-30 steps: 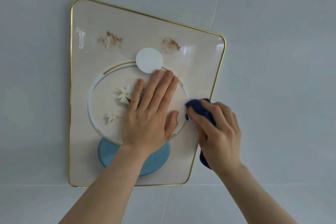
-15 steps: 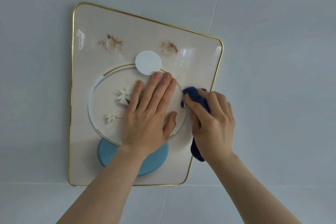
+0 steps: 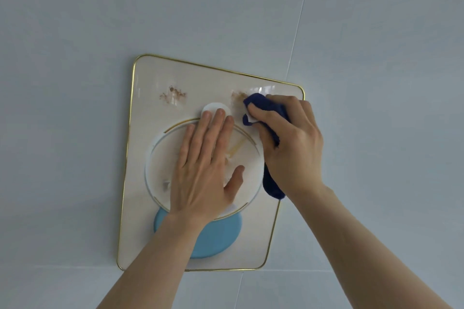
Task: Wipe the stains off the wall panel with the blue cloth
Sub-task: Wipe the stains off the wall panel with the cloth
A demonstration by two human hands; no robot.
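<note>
A cream wall panel (image 3: 145, 208) with a thin gold rim hangs on the pale tiled wall. Two brown stains mark its upper part: the left stain (image 3: 173, 95) lies bare, the right stain (image 3: 238, 96) sits at the edge of the dark blue cloth (image 3: 261, 104). My right hand (image 3: 291, 148) is closed on the bunched cloth and presses it against the panel's upper right area; a tail of cloth hangs below the palm. My left hand (image 3: 206, 165) lies flat with fingers spread over the round printed design in the panel's middle.
The panel carries a white disc (image 3: 213, 107) near my left fingertips and a light blue disc (image 3: 216, 238) low down, partly behind my left wrist. Grey wall tiles with thin joints surround the panel on all sides.
My right hand has carried the cloth up from the panel's right edge to the right stain. The view has shifted, so the panel sits lower in the frame. My left hand stays flat on the panel.
</note>
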